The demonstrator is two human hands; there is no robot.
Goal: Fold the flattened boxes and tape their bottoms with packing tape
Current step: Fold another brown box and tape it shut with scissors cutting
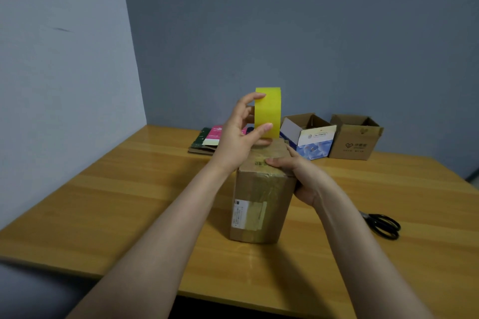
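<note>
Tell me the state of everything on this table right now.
Tape: upright, held by left grip at box top.
Box: standing, top shut, held by right grip.
Blue box: open.
Far box: open.
Flat boxes: stacked.
Scissors: lying flat, blades mostly hidden.

Arms outstretched — left hand (pixel 239 137) raised pinching tape roll (pixel 268 111), right hand (pixel 300 179) clasping box (pixel 261 202).

Brown box (pixel 261 204) upright on wooden table (pixel 103 202), white label on near face. L hand (pixel 239 134) pinches yellow tape roll (pixel 267 111) on edge above box top. R hand (pixel 298 176) grips box's upper right side, thumb on top. Behind: flat cartons (pixel 207 140), 2 open boxes (pixel 331 134). Scissors (pixel 383 225) at right.
</note>
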